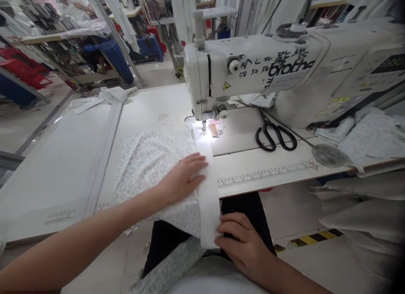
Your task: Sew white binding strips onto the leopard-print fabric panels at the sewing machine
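A pale leopard-print fabric (pixel 148 159) lies over the table's front edge, with a plain white strip (pixel 209 201) running along its right side up to the lit needle and presser foot (pixel 204 127) of the sewing machine (pixel 247 70). Flat on the fabric, beside the strip's left edge, rests my left hand (pixel 185 176), its fingers extended toward the needle. Below the table edge my right hand (pixel 238 239) pinches the right edge of the strip near its lower end. The fabric's lower part hangs over my lap.
Black-handled scissors (pixel 275 136) lie right of the needle. A printed ruler (pixel 265 173) runs along the table's front edge. More printed cloth (pixel 376 138) is heaped at the right. White fabric strips (pixel 114 95) lie on the left. Workstations and blue bins (pixel 117 57) stand behind.
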### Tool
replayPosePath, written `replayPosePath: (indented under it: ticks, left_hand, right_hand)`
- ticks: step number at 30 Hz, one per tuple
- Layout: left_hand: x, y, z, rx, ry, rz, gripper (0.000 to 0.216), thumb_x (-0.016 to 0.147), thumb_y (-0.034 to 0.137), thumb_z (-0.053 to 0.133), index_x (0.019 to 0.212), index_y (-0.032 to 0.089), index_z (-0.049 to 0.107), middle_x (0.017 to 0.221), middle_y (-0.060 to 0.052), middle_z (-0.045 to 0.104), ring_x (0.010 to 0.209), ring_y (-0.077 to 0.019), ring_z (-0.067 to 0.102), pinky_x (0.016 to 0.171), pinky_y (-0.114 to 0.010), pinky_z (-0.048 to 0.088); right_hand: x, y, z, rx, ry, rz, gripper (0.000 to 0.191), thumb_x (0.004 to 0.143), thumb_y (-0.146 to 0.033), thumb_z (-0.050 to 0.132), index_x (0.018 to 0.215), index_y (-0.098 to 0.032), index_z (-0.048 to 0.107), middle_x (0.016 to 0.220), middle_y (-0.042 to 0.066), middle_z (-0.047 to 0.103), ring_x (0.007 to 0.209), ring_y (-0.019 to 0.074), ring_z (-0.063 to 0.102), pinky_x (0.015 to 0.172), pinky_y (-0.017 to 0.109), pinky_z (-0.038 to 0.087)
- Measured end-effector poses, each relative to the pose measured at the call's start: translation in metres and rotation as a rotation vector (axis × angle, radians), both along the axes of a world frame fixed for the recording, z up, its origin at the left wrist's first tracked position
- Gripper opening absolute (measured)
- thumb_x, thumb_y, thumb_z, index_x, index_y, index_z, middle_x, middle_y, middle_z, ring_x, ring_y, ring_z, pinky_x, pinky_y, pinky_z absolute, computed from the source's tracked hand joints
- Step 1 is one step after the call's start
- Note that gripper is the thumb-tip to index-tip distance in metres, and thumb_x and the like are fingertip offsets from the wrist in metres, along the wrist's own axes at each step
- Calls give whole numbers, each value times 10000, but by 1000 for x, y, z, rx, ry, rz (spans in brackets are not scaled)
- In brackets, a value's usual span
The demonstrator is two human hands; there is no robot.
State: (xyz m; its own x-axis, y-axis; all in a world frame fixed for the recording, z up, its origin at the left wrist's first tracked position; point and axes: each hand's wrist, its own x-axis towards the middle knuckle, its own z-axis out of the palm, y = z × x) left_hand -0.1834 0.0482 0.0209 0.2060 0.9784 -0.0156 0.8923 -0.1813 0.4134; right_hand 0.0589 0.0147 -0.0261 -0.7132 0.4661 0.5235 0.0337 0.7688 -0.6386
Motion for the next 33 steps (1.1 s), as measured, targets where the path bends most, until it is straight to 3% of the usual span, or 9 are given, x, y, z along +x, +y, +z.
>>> replayPosePath:
  ticks: [4,8,16,22,33]
  left_hand:
    - [8,-14,-7,-19,87,-64,461,927,432,363,1336,221,395,1451,-56,341,1361,-278,237,1033,-568,301]
    - [-4,-11,-8,-35,110,-94,506,926,481,331,1372,241,343,1475,-58,289,1371,-287,205,1034,-584,270]
    - [-25,30,-5,-4,181,-122,528,908,506,356,1366,245,353,1485,-66,266,1376,-309,169,1035,-583,248]
    - [-14,32,-6,-2,126,-57,368,946,305,319,1280,199,433,1432,-95,356,1354,-248,249,1015,-488,334]
    - [-50,75,-11,48,113,-82,485,910,441,387,1332,203,365,1450,-72,333,1365,-253,210,1056,-450,249]
  right_hand:
    - [1,4,14,-120,-3,85,137,879,-73,496,904,-140,613,813,57,665,844,183,571,744,330,482]
    - [-6,14,17,-166,5,82,150,874,-57,485,892,-144,607,794,60,652,794,171,562,697,302,477]
    - [-28,56,26,-137,-70,57,180,854,-29,492,848,-160,614,813,46,655,791,170,558,712,313,455]
    - [-43,86,29,-102,-146,52,184,864,-67,482,801,-172,619,804,38,654,784,174,564,710,318,442]
    - [-66,140,29,-64,-208,26,205,832,-66,470,798,-189,630,787,34,655,753,177,570,674,314,450]
